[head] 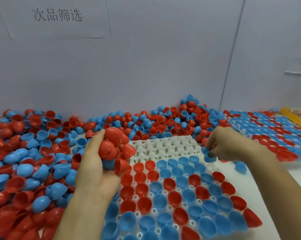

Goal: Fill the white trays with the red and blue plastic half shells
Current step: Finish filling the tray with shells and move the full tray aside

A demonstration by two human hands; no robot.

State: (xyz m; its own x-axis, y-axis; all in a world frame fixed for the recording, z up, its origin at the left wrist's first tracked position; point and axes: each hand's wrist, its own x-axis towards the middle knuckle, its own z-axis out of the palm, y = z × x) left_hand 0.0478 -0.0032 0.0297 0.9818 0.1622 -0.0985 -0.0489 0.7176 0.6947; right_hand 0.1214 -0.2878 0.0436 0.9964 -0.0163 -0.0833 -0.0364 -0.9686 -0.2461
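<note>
A white tray (165, 148) lies in front of me, its near rows filled with red and blue half shells and its far rows bare. My left hand (96, 163) cradles a bunch of red half shells (115, 146) over the tray's left edge. My right hand (227, 144) pinches a blue half shell (209, 157) at the tray's right far edge. A loose heap of red and blue half shells (30, 161) covers the table to the left and along the back wall.
A second filled tray (274, 135) lies at the right, by a yellow-edged object (295, 116) at the far right. A grey wall with a paper sign (57, 16) stands close behind the heap. One loose blue shell (240, 168) lies on the table under my right forearm.
</note>
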